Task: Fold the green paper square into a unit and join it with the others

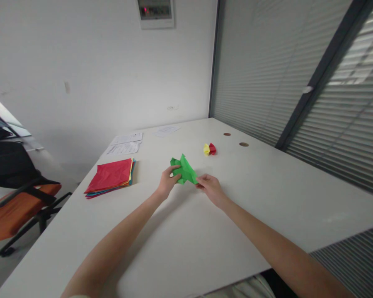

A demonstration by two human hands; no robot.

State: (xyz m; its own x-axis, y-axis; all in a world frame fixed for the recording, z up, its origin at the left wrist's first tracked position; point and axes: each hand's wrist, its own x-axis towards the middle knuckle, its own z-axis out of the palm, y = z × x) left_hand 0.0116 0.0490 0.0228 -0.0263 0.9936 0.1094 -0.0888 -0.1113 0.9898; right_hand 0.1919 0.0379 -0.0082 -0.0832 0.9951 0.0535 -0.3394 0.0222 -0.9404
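Observation:
A green sheet of paper (186, 169), creased and partly folded, is held up between my two hands just above the white table (161, 252). My left hand (168, 181) grips its left side, fingers across the front of the paper. At its lower right corner, my right hand (211, 188) pinches the edge between thumb and fingers. Farther back on the table lie two small crumpled paper pieces side by side, one yellow (207, 149) and one red (212, 149).
A stack of coloured paper sheets (110, 177), red on top, lies at the left. Printed pages (124, 148) rest near the wall. Two round holes (244, 144) pierce the tabletop at the right, beside a glass partition with blinds. An orange office chair (21, 207) stands left of the table.

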